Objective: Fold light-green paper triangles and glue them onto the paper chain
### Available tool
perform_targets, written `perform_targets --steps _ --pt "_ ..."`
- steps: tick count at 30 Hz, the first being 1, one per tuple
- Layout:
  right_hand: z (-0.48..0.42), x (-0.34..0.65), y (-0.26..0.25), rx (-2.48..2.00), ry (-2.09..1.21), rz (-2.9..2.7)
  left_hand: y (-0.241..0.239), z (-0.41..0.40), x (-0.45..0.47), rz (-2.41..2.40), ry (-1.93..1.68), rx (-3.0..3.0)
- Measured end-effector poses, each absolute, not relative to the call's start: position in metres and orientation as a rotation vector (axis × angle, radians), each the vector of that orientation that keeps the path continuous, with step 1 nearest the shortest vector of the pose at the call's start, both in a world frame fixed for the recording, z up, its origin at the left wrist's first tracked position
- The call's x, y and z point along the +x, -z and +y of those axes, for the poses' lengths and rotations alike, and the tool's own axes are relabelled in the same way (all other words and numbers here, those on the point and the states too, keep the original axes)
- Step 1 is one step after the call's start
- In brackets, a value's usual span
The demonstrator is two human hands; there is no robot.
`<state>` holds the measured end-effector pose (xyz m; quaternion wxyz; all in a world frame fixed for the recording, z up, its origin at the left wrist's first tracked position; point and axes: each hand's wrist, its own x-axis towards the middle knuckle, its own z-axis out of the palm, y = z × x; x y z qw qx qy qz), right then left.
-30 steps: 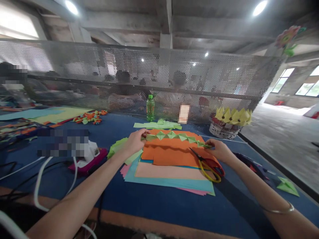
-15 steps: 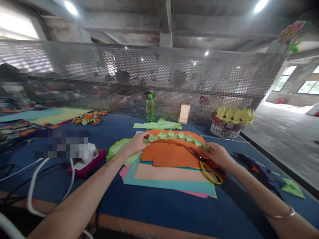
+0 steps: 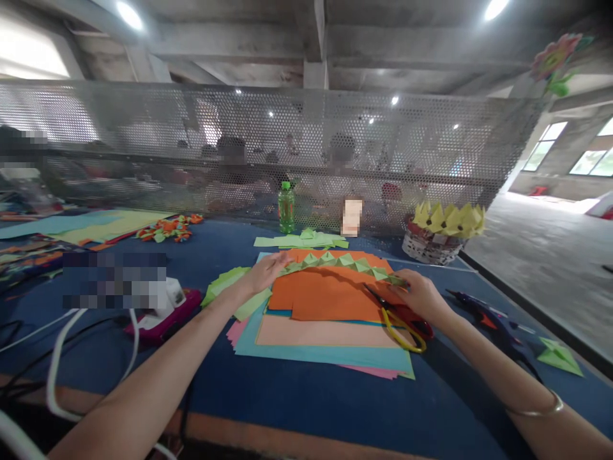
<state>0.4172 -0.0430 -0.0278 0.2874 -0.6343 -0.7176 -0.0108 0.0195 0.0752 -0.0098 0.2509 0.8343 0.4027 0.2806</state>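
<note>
Now L hand [image 3: 261, 275] & R hand [image 3: 416, 292] each pinch an end of green folded-paper chain [image 3: 342, 262], over orange sheet [image 3: 330, 295].

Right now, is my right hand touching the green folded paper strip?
Touching. The head view shows the right hand gripping the green folded paper strip at its right end, with no gap.

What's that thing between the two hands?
A chain of folded green paper triangles stretches from the left hand to the right hand, each holding an end, just above the orange paper. The head view shows it.
</note>
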Motion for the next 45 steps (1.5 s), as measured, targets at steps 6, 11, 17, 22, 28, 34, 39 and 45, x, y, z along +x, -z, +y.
perform_targets --steps 6,11,17,22,28,34,39,45 --pt "-0.043 0.416 0.027 -1.68 0.044 -1.906 0.005 0.078 0.028 1.14 -0.697 2.38" --pt "-0.043 0.415 0.027 -1.678 0.049 -1.911 -0.004 0.076 0.056 1.136 -0.727 2.529" --pt "-0.044 0.415 0.026 -1.683 0.062 -1.912 -0.006 0.069 0.099 1.067 -0.653 2.704" --pt "-0.044 0.413 0.025 -1.704 0.07 -1.906 -0.012 0.066 0.114 1.032 -0.637 2.8" --pt "-0.044 0.411 0.023 -1.762 0.043 -1.929 -0.017 0.054 0.141 0.903 -0.571 2.887" --pt "-0.047 0.406 0.019 -1.844 -0.016 -1.943 -0.022 0.036 0.163 0.863 -0.509 2.922" --pt "-0.048 0.406 0.019 -1.89 -0.085 -1.914 -0.026 0.035 0.157 0.93 -0.51 2.931" --pt "-0.029 0.414 0.016 -1.945 -0.155 -1.864 -0.022 0.07 0.104 1.334 -0.345 2.795"
